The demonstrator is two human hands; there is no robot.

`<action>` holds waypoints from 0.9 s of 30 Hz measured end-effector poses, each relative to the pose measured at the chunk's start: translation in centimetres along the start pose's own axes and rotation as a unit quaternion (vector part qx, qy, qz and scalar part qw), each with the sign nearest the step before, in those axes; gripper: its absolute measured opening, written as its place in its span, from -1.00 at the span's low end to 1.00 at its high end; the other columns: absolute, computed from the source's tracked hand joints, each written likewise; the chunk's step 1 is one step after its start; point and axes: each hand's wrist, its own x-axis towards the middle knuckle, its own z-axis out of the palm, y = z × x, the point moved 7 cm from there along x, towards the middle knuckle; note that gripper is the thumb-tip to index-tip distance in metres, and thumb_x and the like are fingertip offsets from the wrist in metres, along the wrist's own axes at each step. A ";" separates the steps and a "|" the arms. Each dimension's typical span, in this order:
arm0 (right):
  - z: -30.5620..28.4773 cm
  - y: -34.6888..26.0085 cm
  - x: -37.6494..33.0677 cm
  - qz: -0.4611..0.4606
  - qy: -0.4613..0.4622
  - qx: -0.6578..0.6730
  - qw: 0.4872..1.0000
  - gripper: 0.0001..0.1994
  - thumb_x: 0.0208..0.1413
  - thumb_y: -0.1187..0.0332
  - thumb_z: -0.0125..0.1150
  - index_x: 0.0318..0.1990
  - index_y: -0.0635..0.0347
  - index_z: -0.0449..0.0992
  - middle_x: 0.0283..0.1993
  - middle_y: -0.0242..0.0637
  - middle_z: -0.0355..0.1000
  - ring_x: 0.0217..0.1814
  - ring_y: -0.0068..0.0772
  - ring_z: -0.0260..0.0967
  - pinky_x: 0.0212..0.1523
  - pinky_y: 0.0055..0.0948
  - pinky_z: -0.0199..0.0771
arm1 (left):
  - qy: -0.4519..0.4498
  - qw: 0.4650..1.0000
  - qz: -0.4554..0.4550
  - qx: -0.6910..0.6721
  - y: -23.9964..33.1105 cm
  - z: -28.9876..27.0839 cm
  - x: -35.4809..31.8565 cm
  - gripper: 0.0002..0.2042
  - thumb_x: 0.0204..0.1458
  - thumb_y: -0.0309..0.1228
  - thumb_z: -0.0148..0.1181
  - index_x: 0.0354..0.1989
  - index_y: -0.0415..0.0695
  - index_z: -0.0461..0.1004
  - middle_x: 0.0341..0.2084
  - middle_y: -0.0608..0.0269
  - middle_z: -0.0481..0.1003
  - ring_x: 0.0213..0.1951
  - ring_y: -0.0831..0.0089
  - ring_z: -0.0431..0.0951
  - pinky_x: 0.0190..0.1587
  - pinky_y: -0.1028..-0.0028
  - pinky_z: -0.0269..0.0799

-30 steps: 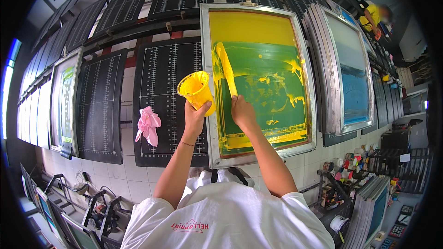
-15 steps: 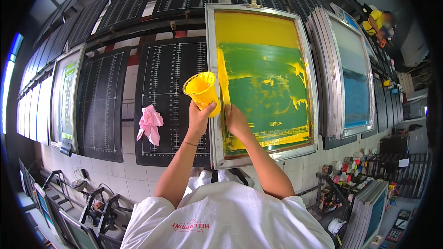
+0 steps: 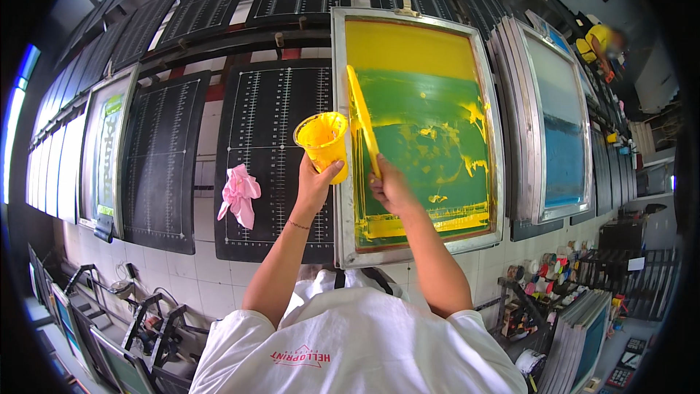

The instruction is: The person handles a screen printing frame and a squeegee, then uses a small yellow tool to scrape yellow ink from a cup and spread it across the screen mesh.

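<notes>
My left hand (image 3: 316, 184) is closed round a yellow plastic cup (image 3: 326, 153), its rim and inside smeared with thick yellow ink. The cup is tilted slightly, just left of the screen frame. My right hand (image 3: 394, 188) grips the near end of a long, narrow squeegee (image 3: 365, 128) coated in yellow. It slants up and left over the left side of a metal-framed printing screen (image 3: 415, 95). Green mesh shows there, with a yellow band at the far end and streaks of ink along the right and near edges. The right fingers are partly hidden.
Black printing boards (image 3: 251, 95) with white rulings line the long table. A crumpled pink cloth (image 3: 239, 195) lies on the nearest one. Upright framed screens (image 3: 561, 138) stand at right; another screen (image 3: 109, 153) is at left. A person in yellow (image 3: 599, 40) is far right.
The squeegee has been raised from along the screen's left edge and now slants, its near end shifted right. My right hand has moved slightly right with it. The cup remains in my left hand.
</notes>
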 end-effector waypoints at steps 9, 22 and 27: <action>-2.1 -10.0 -12.6 -0.103 0.056 -0.252 0.961 -0.73 0.33 0.17 -0.14 -0.18 0.18 0.36 -0.60 -0.52 0.16 -0.65 -0.78 -0.03 -0.68 -0.72 -0.07 | -0.046 0.970 0.028 0.239 4.2 3.4 3.3 -0.50 -0.08 -0.32 0.39 -0.04 -0.32 0.31 -0.23 0.10 0.50 -0.18 0.43 0.53 -0.12 0.45 0.45; 0.8 -16.9 -26.0 -0.321 0.279 -0.757 0.495 -0.63 0.08 0.42 0.19 0.09 0.06 0.46 -0.43 -0.25 0.24 -0.38 -0.18 0.28 -0.37 -0.24 0.33 | -0.117 0.954 0.035 0.275 5.4 9.7 4.3 -0.47 -0.10 -0.19 0.41 -0.15 -0.36 0.34 -0.34 0.01 0.50 -0.33 0.39 0.55 -0.28 0.42 0.48; -0.3 -17.5 -28.4 -0.328 0.285 -0.749 0.501 -0.62 0.06 0.43 0.20 0.09 0.05 0.47 -0.44 -0.22 0.21 -0.40 -0.18 0.25 -0.37 -0.24 0.30 | -0.132 0.961 0.029 0.240 4.3 9.9 4.9 -0.47 -0.05 -0.18 0.37 -0.08 -0.36 0.33 -0.28 0.03 0.50 -0.25 0.39 0.54 -0.21 0.43 0.48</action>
